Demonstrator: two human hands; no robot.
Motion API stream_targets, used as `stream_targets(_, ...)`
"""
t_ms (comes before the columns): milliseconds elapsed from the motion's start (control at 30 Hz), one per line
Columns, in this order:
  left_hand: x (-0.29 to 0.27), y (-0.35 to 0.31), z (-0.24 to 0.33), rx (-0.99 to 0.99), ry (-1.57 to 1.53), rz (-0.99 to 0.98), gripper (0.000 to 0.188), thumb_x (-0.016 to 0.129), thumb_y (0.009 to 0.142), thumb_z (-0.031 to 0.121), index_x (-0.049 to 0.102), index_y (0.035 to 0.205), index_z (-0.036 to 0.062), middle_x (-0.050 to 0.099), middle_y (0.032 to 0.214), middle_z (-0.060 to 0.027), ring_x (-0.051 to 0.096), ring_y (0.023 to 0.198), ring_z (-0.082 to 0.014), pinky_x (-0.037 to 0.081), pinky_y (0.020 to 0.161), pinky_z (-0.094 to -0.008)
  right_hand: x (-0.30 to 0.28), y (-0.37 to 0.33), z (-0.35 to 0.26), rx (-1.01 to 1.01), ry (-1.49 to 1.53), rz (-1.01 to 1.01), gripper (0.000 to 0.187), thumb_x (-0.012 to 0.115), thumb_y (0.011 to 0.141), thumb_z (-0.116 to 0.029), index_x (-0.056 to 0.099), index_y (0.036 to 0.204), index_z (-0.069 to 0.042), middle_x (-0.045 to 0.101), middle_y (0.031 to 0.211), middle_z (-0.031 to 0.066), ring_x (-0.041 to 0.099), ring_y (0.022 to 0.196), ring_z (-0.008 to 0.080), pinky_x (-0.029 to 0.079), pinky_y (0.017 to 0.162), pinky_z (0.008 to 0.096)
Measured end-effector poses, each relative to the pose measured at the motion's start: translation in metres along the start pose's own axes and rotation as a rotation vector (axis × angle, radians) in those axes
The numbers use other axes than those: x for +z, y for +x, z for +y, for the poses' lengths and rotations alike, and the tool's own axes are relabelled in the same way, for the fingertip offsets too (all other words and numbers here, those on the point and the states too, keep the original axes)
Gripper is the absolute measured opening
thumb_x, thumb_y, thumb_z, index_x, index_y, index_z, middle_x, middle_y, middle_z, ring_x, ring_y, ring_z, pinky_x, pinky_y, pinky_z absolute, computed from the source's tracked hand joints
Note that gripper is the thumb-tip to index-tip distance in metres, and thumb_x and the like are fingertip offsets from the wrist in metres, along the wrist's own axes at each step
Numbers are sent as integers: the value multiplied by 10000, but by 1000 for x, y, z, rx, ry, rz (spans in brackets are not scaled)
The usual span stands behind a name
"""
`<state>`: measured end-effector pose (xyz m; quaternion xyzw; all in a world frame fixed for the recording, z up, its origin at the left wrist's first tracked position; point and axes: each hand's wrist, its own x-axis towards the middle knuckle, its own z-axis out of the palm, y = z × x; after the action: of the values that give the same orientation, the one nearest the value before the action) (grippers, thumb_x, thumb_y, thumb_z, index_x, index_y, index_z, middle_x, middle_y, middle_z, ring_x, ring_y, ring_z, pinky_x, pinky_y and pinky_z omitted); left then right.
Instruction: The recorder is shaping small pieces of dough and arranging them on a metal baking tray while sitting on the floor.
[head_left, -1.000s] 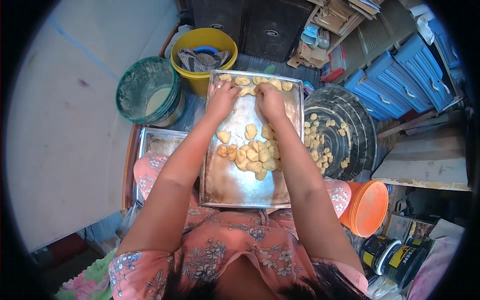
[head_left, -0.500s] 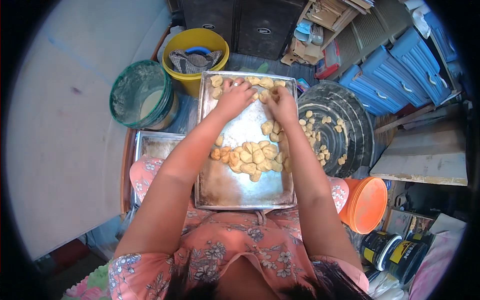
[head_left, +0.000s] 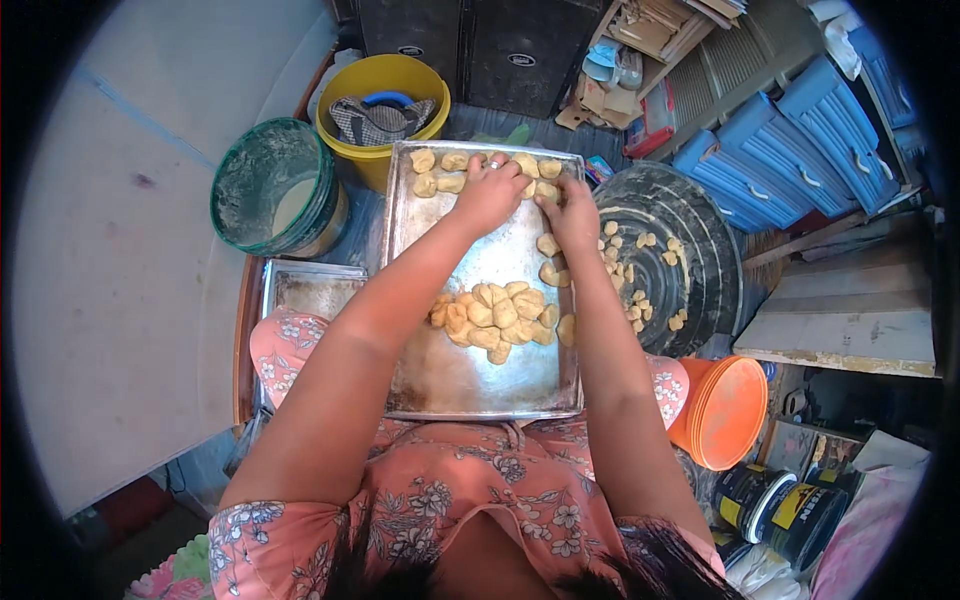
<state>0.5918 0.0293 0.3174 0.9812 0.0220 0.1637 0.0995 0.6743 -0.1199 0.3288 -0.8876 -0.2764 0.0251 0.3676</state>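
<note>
A metal baking tray [head_left: 480,392] rests across my lap. Small dough pieces [head_left: 422,184] line its far end in two rows, and a pile of dough pieces [head_left: 495,315] lies in the middle. My left hand [head_left: 492,195], with a ring on one finger, reaches over the far rows, its bent fingers closed around a dough piece mostly hidden under them. Beside it, my right hand [head_left: 572,218] pinches another dough piece [head_left: 547,190] near the far right corner. A few more dough pieces [head_left: 553,273] sit along the right side, partly behind my right forearm.
Right of the tray, a round black tub [head_left: 700,260] holds scattered dough pieces. An orange bucket [head_left: 730,412] stands nearer. At the far left are a green bucket [head_left: 228,190] and a yellow bucket [head_left: 432,135] with cloth inside. A second tray [head_left: 315,292] lies at left.
My left hand has shifted slightly right along the far rows, uncovering dough pieces to its left. My right hand has come slightly nearer me. The whole view has shifted a little.
</note>
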Motion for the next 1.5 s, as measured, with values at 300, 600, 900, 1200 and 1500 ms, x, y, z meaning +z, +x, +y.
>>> stream_targets(300,-97,-150,6,-227,-255,-401,373,649,810,257,603,1135,81,547,1099,-108,501,1106,-308,372,939,-456,-37,-89,14,-158,-3,-409,337,730,739,-163,613,1030,-43,563,1037,152,582,925,358,477,798,384)
stream_targets(600,-69,-153,-27,-397,-454,-8,243,647,810,106,637,1040,28,610,987,-182,583,950,-362,463,849,-399,46,-36,-65,-261,221,-260,255,678,759,-72,613,1005,-52,588,976,141,610,885,308,499,776,378)
stream_targets(900,-44,-107,-53,-473,-423,252,201,645,799,102,644,981,16,613,963,-173,597,901,-361,477,783,-405,58,-79,-85,-493,-100,-121,243,613,790,-148,610,1029,-106,549,958,98,536,957,272,418,806,408)
stream_targets(1200,-44,-118,-62,-395,-525,209,241,619,776,73,649,1008,18,603,959,-152,606,820,-311,493,734,-358,69,-63,-72,-481,-219,-245,174,633,800,-168,699,932,-76,633,804,116,610,798,312,478,747,414)
stream_targets(1500,-39,-119,-58,-320,-522,251,258,606,784,77,639,1033,20,598,992,-147,602,882,-313,497,761,-358,79,-32,-84,-42,195,-117,108,679,762,-124,672,838,-48,634,897,163,617,879,332,483,767,414)
